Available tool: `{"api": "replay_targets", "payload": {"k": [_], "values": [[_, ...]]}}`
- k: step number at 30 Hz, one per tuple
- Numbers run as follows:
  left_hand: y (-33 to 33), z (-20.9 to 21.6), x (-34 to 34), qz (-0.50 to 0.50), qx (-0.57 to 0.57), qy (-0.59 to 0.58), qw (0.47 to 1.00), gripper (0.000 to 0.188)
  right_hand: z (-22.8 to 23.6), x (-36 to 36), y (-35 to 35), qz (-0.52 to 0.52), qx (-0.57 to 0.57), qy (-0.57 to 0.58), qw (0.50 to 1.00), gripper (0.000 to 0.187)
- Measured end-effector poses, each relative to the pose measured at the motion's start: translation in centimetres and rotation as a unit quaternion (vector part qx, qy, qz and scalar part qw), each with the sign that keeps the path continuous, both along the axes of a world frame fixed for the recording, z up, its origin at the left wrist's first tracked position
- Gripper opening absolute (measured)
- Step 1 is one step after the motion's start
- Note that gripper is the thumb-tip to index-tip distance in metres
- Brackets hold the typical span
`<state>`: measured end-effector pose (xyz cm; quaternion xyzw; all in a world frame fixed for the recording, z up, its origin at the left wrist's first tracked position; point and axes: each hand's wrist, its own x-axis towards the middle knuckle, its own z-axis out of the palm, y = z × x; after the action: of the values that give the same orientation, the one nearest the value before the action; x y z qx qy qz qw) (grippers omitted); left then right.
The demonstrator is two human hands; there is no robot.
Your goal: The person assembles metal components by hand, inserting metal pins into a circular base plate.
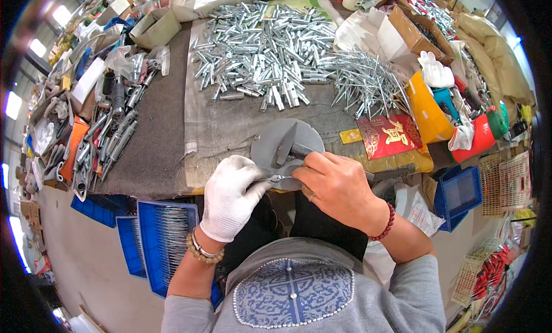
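Note:
My left hand (231, 198), in a white knit glove, pinches a small silvery metal piece (278, 178) at the front edge of the bench. My bare right hand (339, 189) closes its fingertips on the other end of that piece. Under the fingers lies a round grey disc (261, 142). Across the disc rests a hammer with a dark, wedge-shaped head (286, 144). Its handle runs under my right hand, so I cannot tell whether the palm touches it. Beyond the disc spreads a heap of short shiny metal tubes (259, 51), with a pile of thin metal rods (371, 83) to its right.
A red envelope (391, 136) lies right of the disc, near a yellow container (428, 108) and white gloves (435, 71). Metal tools and parts (118, 134) crowd the left side. Blue crates (146, 264) holding rods stand below; more blue crates (458, 192) stand at right.

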<state>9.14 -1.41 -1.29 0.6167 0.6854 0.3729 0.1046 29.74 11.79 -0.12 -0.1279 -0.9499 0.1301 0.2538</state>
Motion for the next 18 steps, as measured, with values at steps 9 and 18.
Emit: {"api": "replay_targets", "payload": {"k": [9, 18], "values": [[0.1, -0.5, 0.1, -0.002, 0.009, -0.025, 1.0, 0.016, -0.2, -0.4, -0.1, 0.005, 0.008, -0.013, 1.0, 0.009], [-0.1, -0.4, 0.3, 0.005, 0.017, -0.023, 1.0, 0.015, 1.8, 0.2, 8.0, -0.225, -0.016, -0.014, 0.974, 0.018]]}}
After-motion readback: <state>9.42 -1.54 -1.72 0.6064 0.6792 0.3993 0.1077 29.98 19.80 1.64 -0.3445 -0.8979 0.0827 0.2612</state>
